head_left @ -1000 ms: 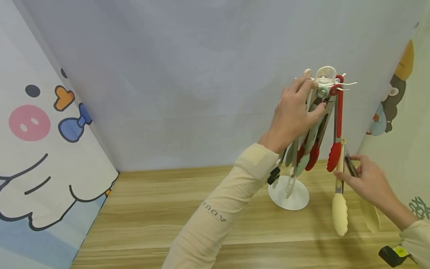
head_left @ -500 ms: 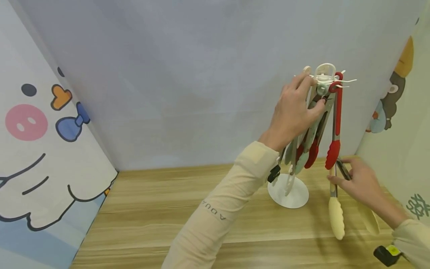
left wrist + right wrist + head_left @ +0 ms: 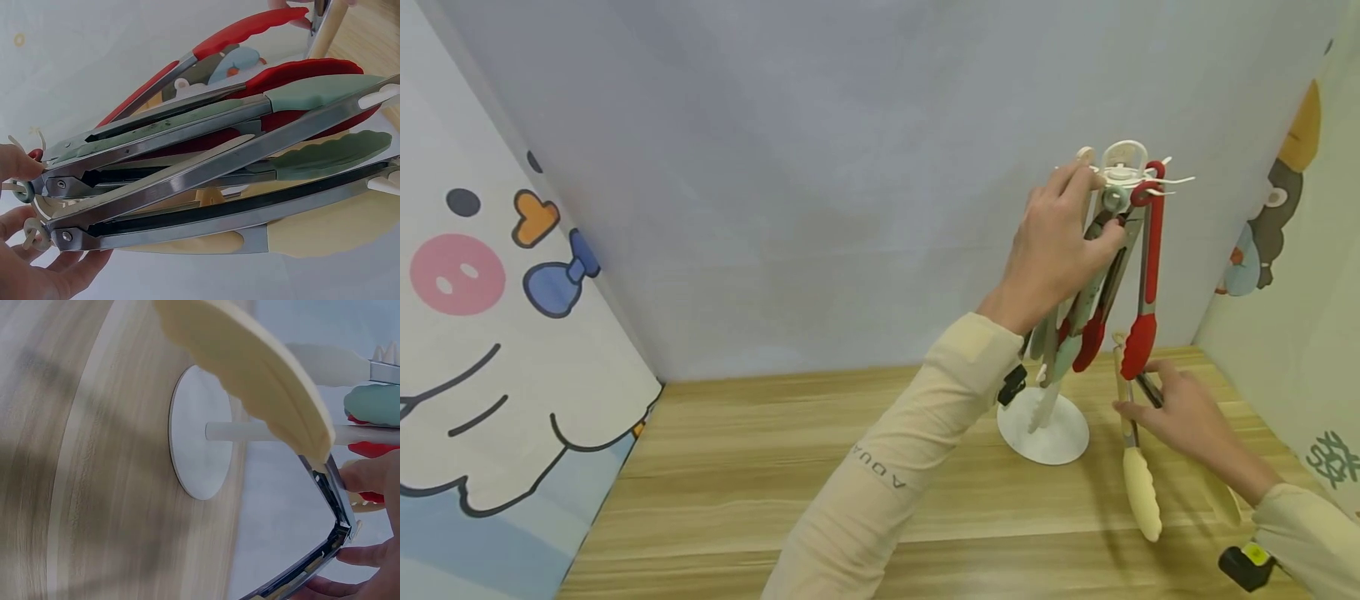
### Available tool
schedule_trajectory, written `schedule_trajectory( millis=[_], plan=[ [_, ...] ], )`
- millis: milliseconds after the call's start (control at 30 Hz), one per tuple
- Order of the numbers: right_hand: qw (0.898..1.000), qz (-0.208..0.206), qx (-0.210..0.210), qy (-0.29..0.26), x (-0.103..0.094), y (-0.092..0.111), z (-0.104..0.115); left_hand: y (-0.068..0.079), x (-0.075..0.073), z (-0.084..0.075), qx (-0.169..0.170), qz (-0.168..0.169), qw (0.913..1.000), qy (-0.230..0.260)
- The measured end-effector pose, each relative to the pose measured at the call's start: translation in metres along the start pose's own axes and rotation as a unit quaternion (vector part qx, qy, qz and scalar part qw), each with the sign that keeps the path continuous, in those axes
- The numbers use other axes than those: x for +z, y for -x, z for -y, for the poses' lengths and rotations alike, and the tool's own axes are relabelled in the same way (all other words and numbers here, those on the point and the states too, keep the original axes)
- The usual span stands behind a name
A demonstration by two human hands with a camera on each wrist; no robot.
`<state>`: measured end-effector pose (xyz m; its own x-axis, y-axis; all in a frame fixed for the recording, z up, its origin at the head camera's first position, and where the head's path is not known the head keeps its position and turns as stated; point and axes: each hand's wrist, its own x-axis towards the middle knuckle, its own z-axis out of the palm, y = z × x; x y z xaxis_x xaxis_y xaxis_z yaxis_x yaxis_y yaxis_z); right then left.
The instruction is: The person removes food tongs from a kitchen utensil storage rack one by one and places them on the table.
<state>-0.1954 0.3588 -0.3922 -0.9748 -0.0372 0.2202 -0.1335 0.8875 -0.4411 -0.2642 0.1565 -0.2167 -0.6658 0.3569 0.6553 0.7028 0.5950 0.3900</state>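
Note:
My left hand [image 3: 1051,246] is at the top of a white hanging rack [image 3: 1047,450], its thumb and fingers around the upper ends of steel-armed tongs [image 3: 187,172] near their pull rings. Red-tipped tongs [image 3: 1140,346] and mint-green-tipped tongs [image 3: 325,90] hang there beside others. Lower, to the right of the rack, my right hand [image 3: 1187,417] grips pale yellow tongs [image 3: 1141,496] near the pivot. Their arms are spread wide, and the yellow heads point down toward the table. In the right wrist view, one scalloped yellow head [image 3: 256,369] crosses in front of the rack's pole.
The rack's round base stands on a wood-grain table [image 3: 775,467]. Several white hooks [image 3: 1176,180] stick out from its top. A grey cloth [image 3: 812,208] hangs behind, with cartoon-printed panels [image 3: 482,333] at the left and right.
My right hand has moved left with the pale yellow tongs, closer to the rack and behind the hanging red head. My left hand has stayed at the rack's top. The hanging tongs have shifted slightly.

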Motion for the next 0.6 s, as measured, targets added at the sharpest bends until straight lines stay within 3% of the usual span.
schedule_trajectory(
  millis=[233, 600],
  plan=[
    [1.0, 0.016, 0.014, 0.013, 0.005, 0.001, -0.002, -0.001, 0.0, 0.0, 0.002, 0.005, 0.9999, 0.01],
    [1.0, 0.018, 0.004, 0.023, 0.018, 0.003, -0.003, -0.001, 0.001, 0.003, -0.013, 0.003, 0.9995, 0.028]
  ],
)
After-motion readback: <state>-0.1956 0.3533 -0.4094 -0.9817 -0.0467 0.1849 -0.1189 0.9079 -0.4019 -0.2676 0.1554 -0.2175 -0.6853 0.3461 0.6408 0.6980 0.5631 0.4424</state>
